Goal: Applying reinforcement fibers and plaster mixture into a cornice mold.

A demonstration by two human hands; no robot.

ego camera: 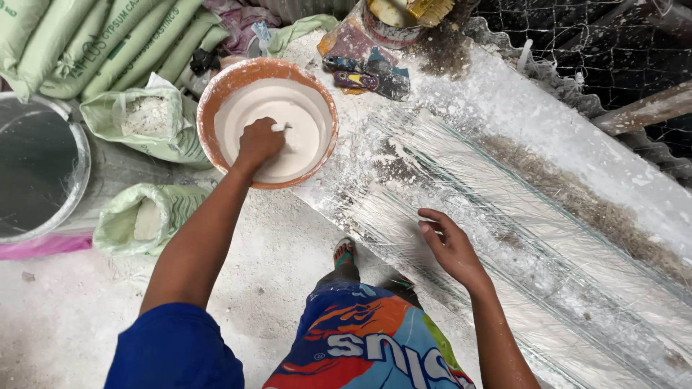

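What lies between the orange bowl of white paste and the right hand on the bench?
In the head view, between the orange bowl and the right hand lies only the workbench surface: spread glassy fibre strands dusted with white powder. No tool sits there.

The person wears a plain deep-blue short sleeve [176,349] over the left shoulder, while the left hand [259,142] and right hand [450,248] are bare, with no gloves, rings or watch, and both forearms are uncovered. Below the waist come bright printed shorts [360,338] in light blue with orange, red and yellow-green patches and large white lettering across the front. One foot shows in an open sandal [344,252] with red and green straps
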